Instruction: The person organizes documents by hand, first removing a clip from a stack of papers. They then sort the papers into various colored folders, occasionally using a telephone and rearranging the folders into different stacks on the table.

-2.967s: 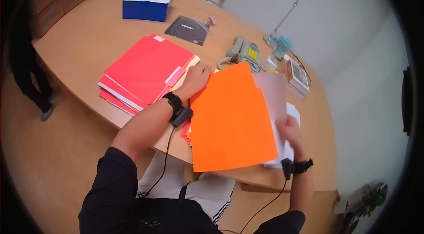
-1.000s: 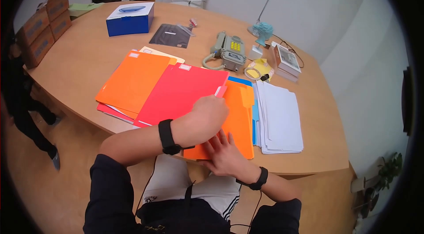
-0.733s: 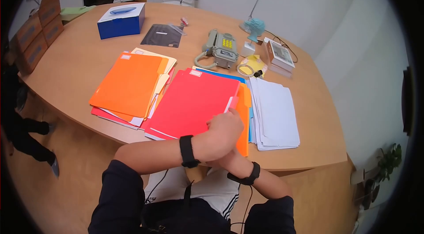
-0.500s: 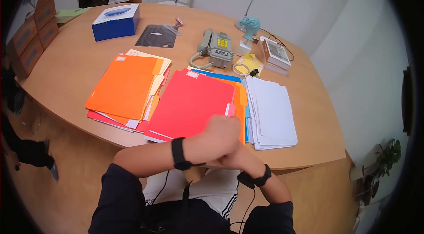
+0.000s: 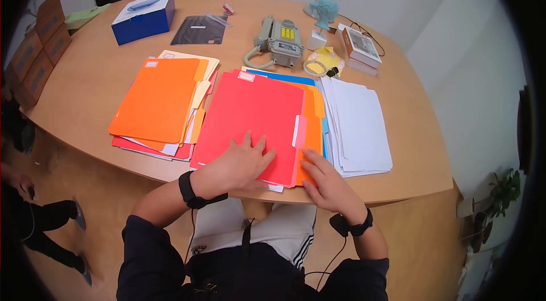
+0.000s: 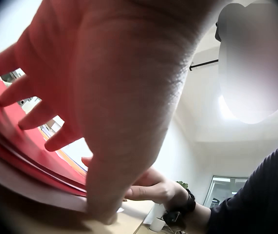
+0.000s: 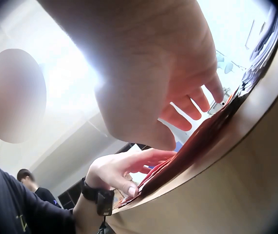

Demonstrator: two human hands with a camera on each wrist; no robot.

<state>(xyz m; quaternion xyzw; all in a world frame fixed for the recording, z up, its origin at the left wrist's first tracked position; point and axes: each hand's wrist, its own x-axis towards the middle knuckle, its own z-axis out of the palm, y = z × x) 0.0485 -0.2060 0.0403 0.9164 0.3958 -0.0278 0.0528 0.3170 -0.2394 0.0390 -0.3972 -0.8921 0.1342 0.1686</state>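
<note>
A red folder (image 5: 250, 108) with a white label and a side tab lies on top of the middle pile. Spread fingers of my left hand (image 5: 236, 164) rest on its lower part; the left wrist view shows the same hand (image 6: 114, 87) splayed over the red cover. My right hand (image 5: 330, 184) touches the lower right corner of the pile, its fingertips over an orange folder (image 5: 314, 110) that sticks out from beneath the red one. A blue folder (image 5: 284, 78) peeks out at the pile's top. White paper edges show under the red folder near the table's front edge.
Left of the pile lies a stack topped by an orange folder (image 5: 156, 96); on the right, white papers (image 5: 361, 125). Behind stand a grey telephone (image 5: 284, 42), a teal fan (image 5: 325, 10) and a blue box (image 5: 143, 19). Another person's legs (image 5: 51, 227) show at left.
The orange folder held up earlier is gone from my hands; one tops the left stack. The red folder has shifted from left to the middle pile. My overlapping hands have moved apart.
</note>
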